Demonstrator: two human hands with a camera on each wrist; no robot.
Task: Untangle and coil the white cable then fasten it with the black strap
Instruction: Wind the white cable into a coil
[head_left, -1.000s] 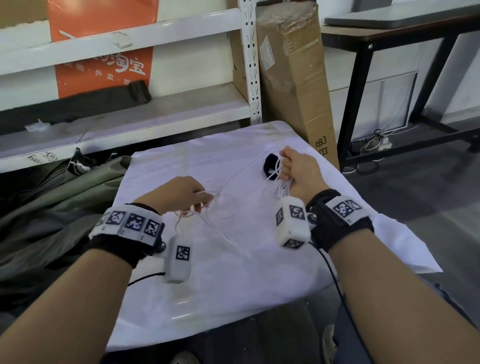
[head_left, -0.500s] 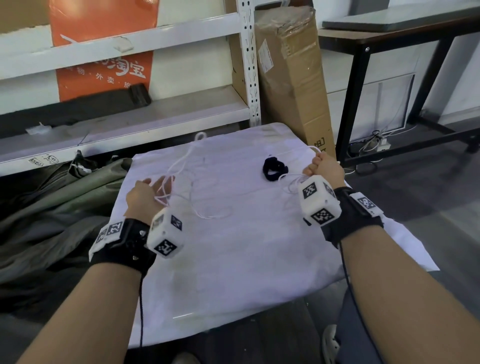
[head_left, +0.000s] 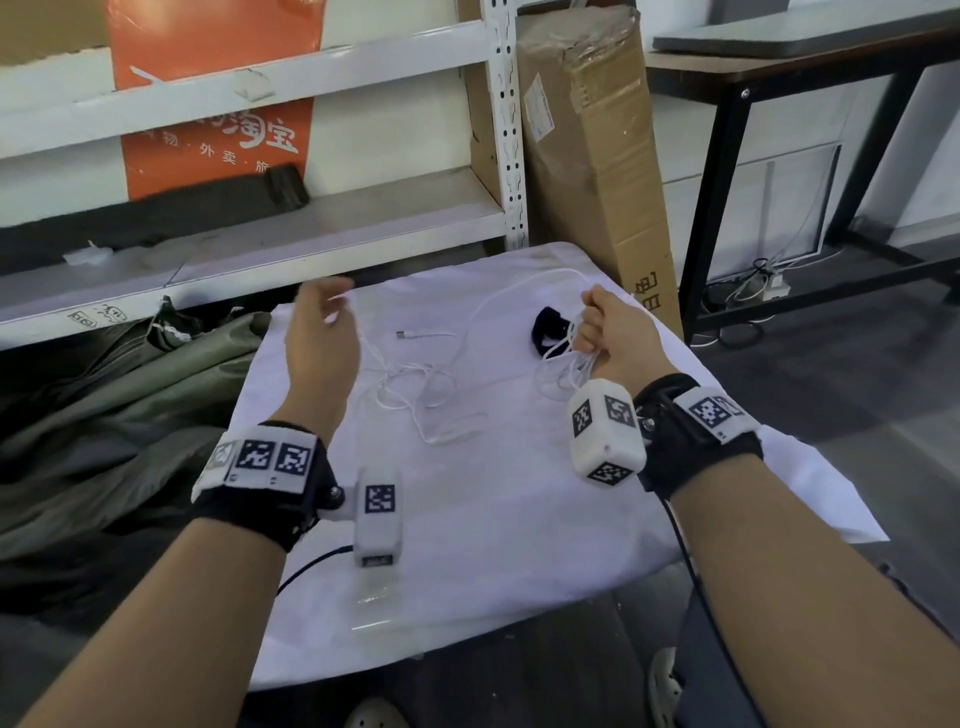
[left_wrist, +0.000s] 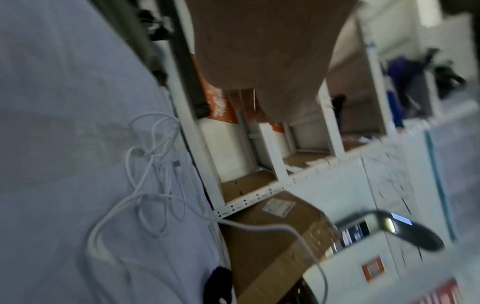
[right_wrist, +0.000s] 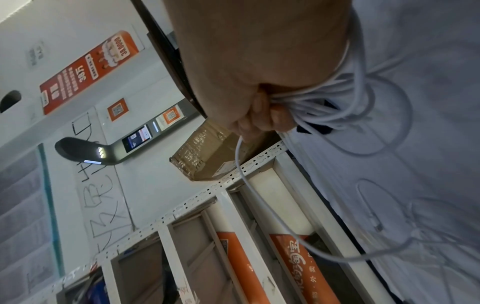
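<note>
The white cable (head_left: 415, 384) lies in a loose tangle on the white cloth, its plug (head_left: 402, 335) free at the far side. My right hand (head_left: 613, 332) grips a bundle of cable loops (right_wrist: 324, 107) in its curled fingers (right_wrist: 262, 115), with one strand arcing away toward the tangle. The black strap (head_left: 548, 325) lies on the cloth just left of that hand. My left hand (head_left: 322, 332) is raised over the cloth's far left and blurred. A strand rises toward its fingers, but the hold is unclear. In the left wrist view the cable (left_wrist: 145, 170) lies below the palm (left_wrist: 259, 51).
The cloth-covered table (head_left: 493, 519) is small, with edges close on all sides. A tall cardboard box (head_left: 587, 156) leans behind its far right corner. White shelving (head_left: 260, 234) stands behind, a green tarp (head_left: 104, 389) lies left, and a black table frame (head_left: 727, 182) stands right.
My left hand has lifted and moved farther out over the cloth. The loop it held up now lies as a tangle mid-cloth. My right hand came back inward beside the strap.
</note>
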